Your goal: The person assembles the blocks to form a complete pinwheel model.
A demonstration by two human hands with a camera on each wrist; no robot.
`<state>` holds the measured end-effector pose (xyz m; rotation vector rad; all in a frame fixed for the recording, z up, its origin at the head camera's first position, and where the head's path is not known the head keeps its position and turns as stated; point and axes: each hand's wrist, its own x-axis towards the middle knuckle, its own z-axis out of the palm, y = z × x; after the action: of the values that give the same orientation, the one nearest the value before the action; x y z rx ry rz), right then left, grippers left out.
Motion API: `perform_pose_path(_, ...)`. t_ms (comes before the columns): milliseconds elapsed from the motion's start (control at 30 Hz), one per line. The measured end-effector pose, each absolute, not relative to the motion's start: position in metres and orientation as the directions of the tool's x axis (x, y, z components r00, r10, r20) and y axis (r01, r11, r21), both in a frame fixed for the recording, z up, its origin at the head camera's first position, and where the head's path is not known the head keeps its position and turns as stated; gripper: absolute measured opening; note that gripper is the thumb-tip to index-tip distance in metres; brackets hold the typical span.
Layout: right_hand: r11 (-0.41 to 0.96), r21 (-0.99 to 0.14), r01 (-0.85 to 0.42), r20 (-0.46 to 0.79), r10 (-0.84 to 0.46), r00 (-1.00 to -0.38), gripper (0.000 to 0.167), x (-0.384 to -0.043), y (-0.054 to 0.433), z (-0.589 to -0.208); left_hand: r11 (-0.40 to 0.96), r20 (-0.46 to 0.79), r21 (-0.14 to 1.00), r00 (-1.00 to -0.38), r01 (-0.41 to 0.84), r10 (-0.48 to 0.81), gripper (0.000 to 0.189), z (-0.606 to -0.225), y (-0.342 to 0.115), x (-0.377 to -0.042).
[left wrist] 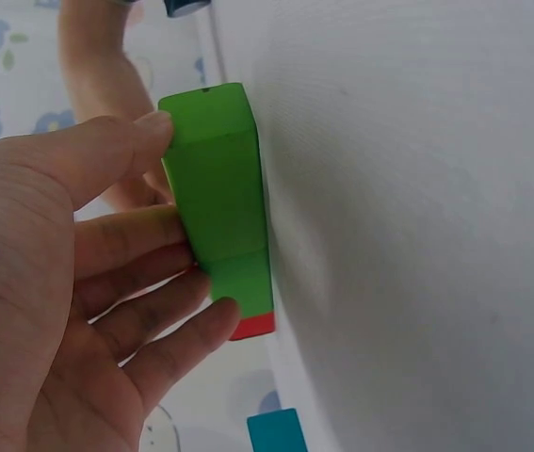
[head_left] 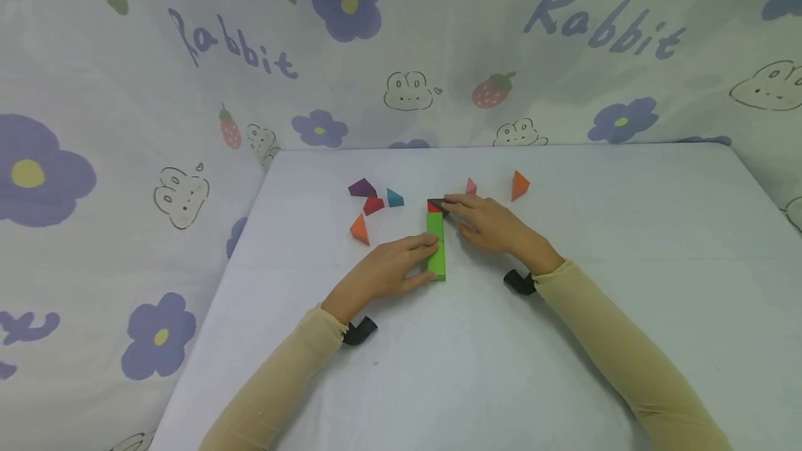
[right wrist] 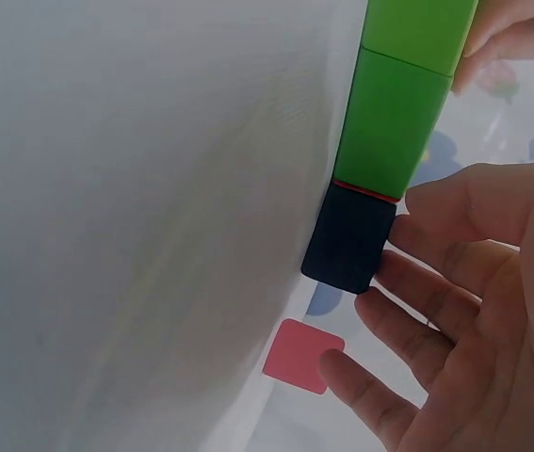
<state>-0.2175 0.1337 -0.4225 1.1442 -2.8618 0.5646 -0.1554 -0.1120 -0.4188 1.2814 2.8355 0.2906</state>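
Note:
Two green blocks (head_left: 435, 256) lie end to end as a bar on the white table. At the bar's far end sit a red piece (head_left: 434, 206) and a dark triangular block (right wrist: 349, 237), against each other. My left hand (head_left: 401, 264) rests its fingertips on the green bar, with the thumb (left wrist: 149, 141) at the near end. My right hand (head_left: 491, 223) touches the dark block with its fingertips and partly hides it in the head view. Just beyond the right fingers, a pink piece (right wrist: 302, 356) stands on the table.
Left of the bar's far end lie a purple piece (head_left: 362, 188), a red piece (head_left: 374, 205), a blue piece (head_left: 395, 198) and an orange piece (head_left: 360, 230). Another orange piece (head_left: 519, 185) stands at the back right. A patterned cloth (head_left: 451, 40) hangs behind the table.

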Motion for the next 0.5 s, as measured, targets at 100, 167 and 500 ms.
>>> perform_pose_path(100,0.667,-0.322,-0.672,0.137,-0.67,-0.73,0.049,-0.2168,0.134,-0.4226,0.646,0.063,0.17,-0.662,0.744,0.747,0.056,-0.4186,-0.112,-0.1552)
perform_pose_path(167,0.668,-0.315,-0.675,0.133,-0.673,-0.728,0.049,-0.2166,0.134,-0.4232,0.645,0.066,0.168,-0.662,0.745,0.747,0.056,-0.4185,-0.1121,-0.155)
perform_pose_path(500,0.662,-0.322,-0.676,0.136,-0.675,-0.726,0.049,-0.2141,0.1345,-0.421,0.644,0.064,0.174,-0.661,0.745,0.748,0.056,-0.4166,-0.1119,-0.1541)
